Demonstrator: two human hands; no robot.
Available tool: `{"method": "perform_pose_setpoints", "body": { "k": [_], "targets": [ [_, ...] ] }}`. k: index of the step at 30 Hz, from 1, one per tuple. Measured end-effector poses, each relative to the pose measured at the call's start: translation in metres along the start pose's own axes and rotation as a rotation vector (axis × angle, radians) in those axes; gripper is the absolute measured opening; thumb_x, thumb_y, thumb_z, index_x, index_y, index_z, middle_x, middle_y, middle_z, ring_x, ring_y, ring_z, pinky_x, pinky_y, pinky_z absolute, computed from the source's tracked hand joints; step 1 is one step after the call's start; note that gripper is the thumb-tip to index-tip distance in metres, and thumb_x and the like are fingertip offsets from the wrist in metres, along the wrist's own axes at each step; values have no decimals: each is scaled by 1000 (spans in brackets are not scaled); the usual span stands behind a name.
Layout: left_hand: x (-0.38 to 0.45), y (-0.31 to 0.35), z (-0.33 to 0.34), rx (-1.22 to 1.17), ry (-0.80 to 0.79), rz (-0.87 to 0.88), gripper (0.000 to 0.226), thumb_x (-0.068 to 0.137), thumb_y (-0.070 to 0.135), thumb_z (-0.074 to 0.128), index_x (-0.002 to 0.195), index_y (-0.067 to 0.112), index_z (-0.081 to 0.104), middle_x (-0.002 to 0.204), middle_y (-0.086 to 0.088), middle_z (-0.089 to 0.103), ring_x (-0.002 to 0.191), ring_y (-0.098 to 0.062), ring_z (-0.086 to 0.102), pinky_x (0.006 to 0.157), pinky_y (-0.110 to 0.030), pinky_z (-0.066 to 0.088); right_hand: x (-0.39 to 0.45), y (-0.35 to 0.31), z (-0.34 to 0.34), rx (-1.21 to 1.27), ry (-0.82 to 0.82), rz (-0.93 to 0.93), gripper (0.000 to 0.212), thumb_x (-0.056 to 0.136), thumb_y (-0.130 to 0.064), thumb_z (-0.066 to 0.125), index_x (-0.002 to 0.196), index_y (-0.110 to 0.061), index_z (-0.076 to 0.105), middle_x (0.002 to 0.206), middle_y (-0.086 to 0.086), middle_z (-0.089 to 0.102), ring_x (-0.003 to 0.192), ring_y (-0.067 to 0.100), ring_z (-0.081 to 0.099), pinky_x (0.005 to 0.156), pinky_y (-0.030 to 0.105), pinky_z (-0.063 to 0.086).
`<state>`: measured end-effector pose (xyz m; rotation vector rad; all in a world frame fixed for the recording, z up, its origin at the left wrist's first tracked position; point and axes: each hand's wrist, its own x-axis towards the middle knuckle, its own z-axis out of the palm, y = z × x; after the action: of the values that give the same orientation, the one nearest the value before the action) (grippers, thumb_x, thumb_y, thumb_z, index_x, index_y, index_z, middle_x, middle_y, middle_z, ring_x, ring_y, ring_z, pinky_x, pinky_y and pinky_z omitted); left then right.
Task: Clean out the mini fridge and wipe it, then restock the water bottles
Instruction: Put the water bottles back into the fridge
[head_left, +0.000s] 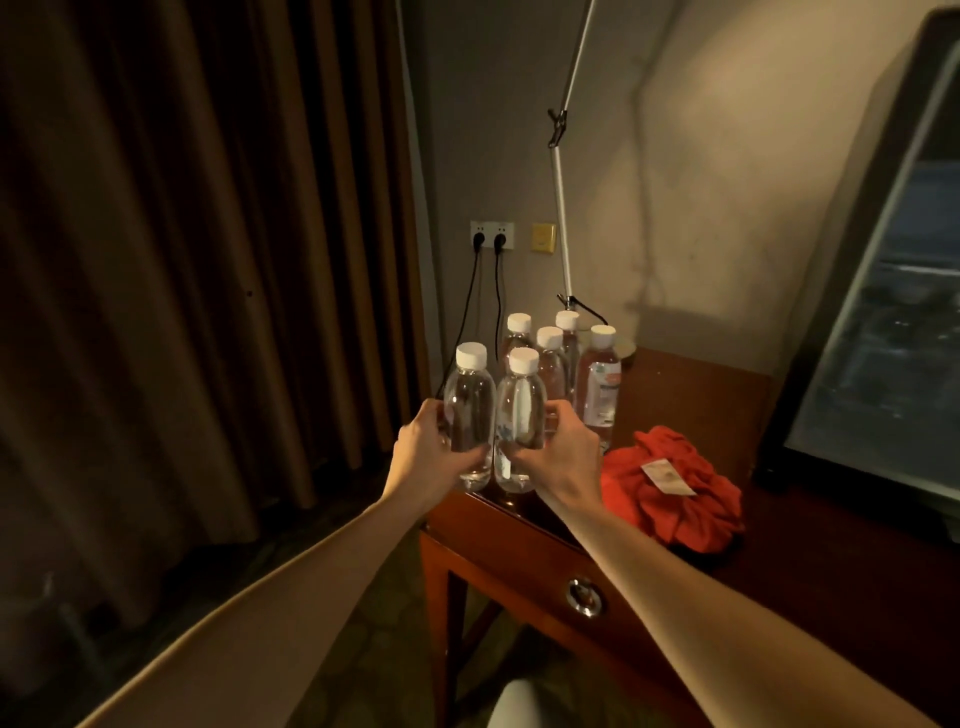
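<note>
Gripping two clear plastic white-capped water bottles (470, 410) (521, 418) at wooden table's (691, 395) near-left corner: left hand (423, 449), right hand (558, 449) each wrapped mid-body. Likely full, weighty, smooth; hold waists firmly.

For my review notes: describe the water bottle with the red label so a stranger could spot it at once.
Find the wooden table by the wall. Behind the red cloth stands a cluster of white-capped bottles. The labelled bottle is the rightmost of them, nearest the cloth, untouched, and the only one whose red-and-white label plainly shows.
</note>
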<state>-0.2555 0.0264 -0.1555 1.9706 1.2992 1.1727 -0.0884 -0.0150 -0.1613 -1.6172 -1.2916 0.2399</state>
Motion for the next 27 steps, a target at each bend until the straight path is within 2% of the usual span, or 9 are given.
{"method": "perform_pose_setpoints", "body": {
  "k": [5,7,9,11,14,18,21,23,27],
  "targets": [
    [-12,46,13,-23,-7,89,49,68,43,87,103,23,58,91,13,68,81,3,64,74,-25,56,-17,0,-59,24,98,-63,54,66,-67,75,100,-29,57,84,-16,66,78,1,64,69,30,56],
    [-16,70,28,-13,-14,123,49,66,47,86,99,23,58,88,11,67,79,-1,64,71,-30,56,-20,5,-89,11,157,-71,59,68,-72,72,104,-27,60,84,-15,67,76,0,63,69,31,57],
    [-21,95,47,-27,-28,159,48,66,46,87,95,23,58,82,11,66,72,-1,63,63,-24,52,-22,12,-120,-15,213,-62,62,65,-75,72,105,-29,60,85,-13,69,77,2,64,70,32,57],
    [-26,121,70,-54,-46,213,46,66,45,87,93,23,57,80,12,65,71,0,62,57,-15,45,-23,24,-152,-28,256,-40,62,63,-72,74,106,-29,60,87,-12,70,78,5,66,68,29,56],
    [-31,155,109,-104,-85,292,44,68,42,87,95,22,59,82,16,65,76,5,61,62,-11,45,-21,45,-198,-66,300,-29,55,63,-59,83,103,-29,61,87,-12,70,79,5,66,66,26,55],
    [-26,194,169,-145,-148,319,44,68,42,86,97,19,61,82,12,67,74,1,62,65,-21,51,-13,79,-257,-116,391,32,55,61,-39,90,107,-26,63,88,-14,69,79,1,62,64,5,41],
    [-19,217,217,-172,-197,317,42,66,40,86,92,22,59,76,10,67,67,-2,62,64,-31,54,-1,109,-296,-168,474,130,55,60,-49,88,101,-19,65,83,-10,67,73,6,63,61,15,47],
    [-15,232,245,-191,-240,336,46,66,37,88,98,22,59,81,11,69,72,1,65,66,-27,56,7,129,-320,-195,509,168,53,62,-50,87,94,-16,62,81,-9,65,73,9,62,60,24,48],
    [-5,257,297,-244,-316,338,51,70,35,88,109,20,58,94,12,68,83,1,66,75,-23,57,29,170,-357,-155,521,216,50,66,-45,87,104,-27,60,87,-17,59,79,5,57,64,20,43]
  ]
}}
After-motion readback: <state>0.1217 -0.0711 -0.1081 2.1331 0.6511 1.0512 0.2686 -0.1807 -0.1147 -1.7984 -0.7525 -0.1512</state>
